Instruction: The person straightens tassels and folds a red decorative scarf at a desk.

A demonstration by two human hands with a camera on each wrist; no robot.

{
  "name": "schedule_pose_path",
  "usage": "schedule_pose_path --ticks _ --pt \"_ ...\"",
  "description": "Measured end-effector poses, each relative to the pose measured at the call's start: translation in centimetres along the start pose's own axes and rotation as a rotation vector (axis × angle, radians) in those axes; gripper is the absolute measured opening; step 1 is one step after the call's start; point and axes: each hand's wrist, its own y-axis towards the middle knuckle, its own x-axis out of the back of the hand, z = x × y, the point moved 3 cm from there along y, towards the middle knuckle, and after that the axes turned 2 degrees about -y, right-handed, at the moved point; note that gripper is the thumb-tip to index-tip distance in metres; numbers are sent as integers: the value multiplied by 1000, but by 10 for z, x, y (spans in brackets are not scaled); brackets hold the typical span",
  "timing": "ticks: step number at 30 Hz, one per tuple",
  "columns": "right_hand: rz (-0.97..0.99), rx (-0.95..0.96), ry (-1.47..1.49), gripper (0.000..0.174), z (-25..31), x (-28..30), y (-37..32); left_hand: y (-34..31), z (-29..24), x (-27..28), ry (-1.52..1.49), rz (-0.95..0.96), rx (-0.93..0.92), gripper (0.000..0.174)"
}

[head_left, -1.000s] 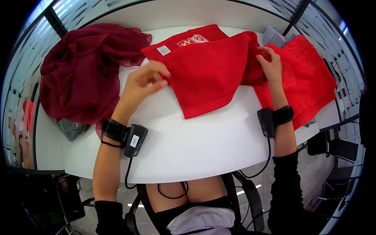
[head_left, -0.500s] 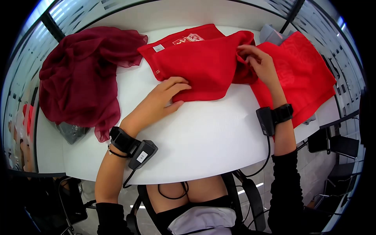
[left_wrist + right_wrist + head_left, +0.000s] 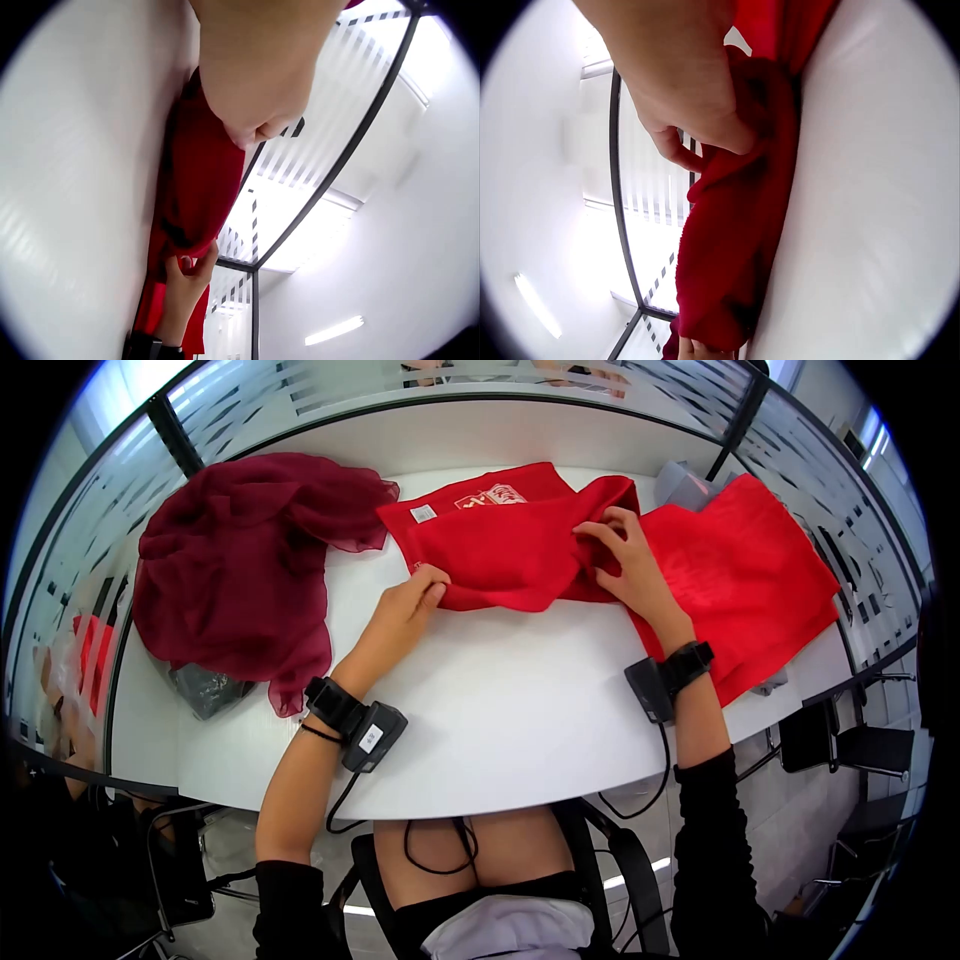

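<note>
A red towel (image 3: 500, 560) with a pale printed emblem and a white label lies partly folded at the far middle of the table. My left hand (image 3: 408, 605) pinches its near left corner between thumb and fingers, and the left wrist view shows that edge raised off the tabletop. At the bunched right end, my right hand (image 3: 635, 570) curls its fingers over the cloth, the thumb on the nearer side. In the right wrist view the towel (image 3: 727, 240) stretches from this hand toward the left fingers. Folds hide part of the right fingertips.
Another red cloth (image 3: 740, 580) with a raised pattern lies to the right, beside a grey item (image 3: 685, 485). A heap of sheer maroon fabric (image 3: 235, 570) covers the left side, over a dark plastic packet (image 3: 208, 690). A low partition (image 3: 440, 435) borders the white table (image 3: 500, 710).
My left hand moved from above the towel to its near left corner and now pinches it. My right hand shifted left along the towel's right end. The towel's near edge has been folded back.
</note>
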Motion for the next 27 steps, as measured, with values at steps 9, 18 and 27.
schedule_pose_path --ticks 9,18,27 --pt "99 166 -456 31 27 32 -24 -22 -33 21 -18 28 -119 12" --pt "714 341 256 30 137 168 -88 -127 -160 90 139 747 -241 20" --pt "1137 797 1232 11 200 193 -113 -165 -231 92 -707 1418 -702 15"
